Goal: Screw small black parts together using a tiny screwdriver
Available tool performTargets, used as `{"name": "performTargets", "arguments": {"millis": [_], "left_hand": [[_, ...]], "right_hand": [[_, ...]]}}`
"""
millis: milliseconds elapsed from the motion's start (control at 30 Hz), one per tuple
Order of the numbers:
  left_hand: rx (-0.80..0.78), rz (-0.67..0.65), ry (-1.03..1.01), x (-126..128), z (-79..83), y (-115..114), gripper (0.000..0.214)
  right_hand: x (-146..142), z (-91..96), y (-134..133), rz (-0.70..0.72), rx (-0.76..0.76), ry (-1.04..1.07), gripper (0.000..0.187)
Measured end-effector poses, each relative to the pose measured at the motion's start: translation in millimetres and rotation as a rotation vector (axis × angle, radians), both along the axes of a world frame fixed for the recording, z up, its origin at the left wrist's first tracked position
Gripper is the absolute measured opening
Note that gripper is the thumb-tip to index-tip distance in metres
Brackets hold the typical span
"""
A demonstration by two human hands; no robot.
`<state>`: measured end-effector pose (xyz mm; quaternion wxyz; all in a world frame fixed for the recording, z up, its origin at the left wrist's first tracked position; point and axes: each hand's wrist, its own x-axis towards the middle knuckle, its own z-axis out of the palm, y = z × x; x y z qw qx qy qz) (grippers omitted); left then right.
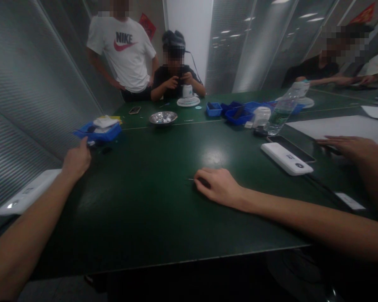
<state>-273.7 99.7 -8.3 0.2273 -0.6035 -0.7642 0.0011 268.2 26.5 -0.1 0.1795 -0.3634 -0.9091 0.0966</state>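
My left hand [77, 159] reaches far out to the left, its fingertips at the near edge of a blue tray [97, 133] that holds white bits. I see that hand from behind, with its fingers mostly hidden. My right hand [219, 186] rests on the green table [151, 201] near the middle. Its fingers are curled round a thin metal tool [192, 179], whose tip sticks out to the left.
A white power bank [286, 158] and a dark phone [291, 149] lie to the right, beside another person's hand [346, 147]. Farther back stand a metal bowl [163, 118], blue bins [239, 114], a water bottle [282, 110] and a small fan [188, 99]. People sit and stand at the far end.
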Motion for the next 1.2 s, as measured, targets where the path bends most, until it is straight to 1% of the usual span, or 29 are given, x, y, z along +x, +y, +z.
{"name": "performTargets", "arguments": {"millis": [167,267,300,333,400,467,567,733,967,1100,1200], "left_hand": [[-0.041,-0.029,0.013,-7.0,-5.0,7.5,0.050],[0.037,-0.078,-0.033,-15.8,-9.8,14.8,0.052],[0.037,-0.092,-0.074,-18.6,-11.7,18.1,0.054],[0.008,-0.102,-0.121,-21.2,-13.7,21.9,0.056],[-0.106,-0.117,-0.204,-25.1,-17.7,29.8,0.056],[-0.190,-0.126,-0.241,-27.5,-21.2,36.5,0.054],[-0.199,-0.116,-0.255,-30.5,-25.4,41.6,0.055],[-0.177,-0.072,-0.284,-40.1,-29.9,39.3,0.057],[-0.045,-0.207,-0.271,-46.2,-27.6,31.6,0.049],[-0.043,-0.221,-0.277,-42.5,-24.6,32.0,0.048],[-0.045,-0.192,-0.313,-38.7,-22.6,32.8,0.045]], "right_hand": [[0.9,0.3,-0.6,-0.003,-0.020,-0.005,0.024],[0.7,-1.0,-0.4,-0.004,-0.012,-0.008,0.024],[0.4,-1.1,-0.3,-0.004,-0.007,-0.010,0.024],[0.2,-0.9,-0.3,-0.005,-0.003,-0.011,0.024],[-0.2,0.2,-0.4,-0.006,-0.004,-0.015,0.023],[-0.4,1.4,-0.5,-0.004,-0.017,-0.018,0.024],[-0.3,2.2,-0.3,0.004,-0.029,-0.019,0.024],[-0.1,1.7,-0.4,0.001,-0.026,-0.020,0.024],[-0.7,3.3,-2.1,0.001,-0.022,-0.017,0.024],[-0.3,3.4,-1.8,0.006,-0.027,-0.019,0.025],[0.2,2.4,-1.1,0.007,-0.017,-0.014,0.025]]}}
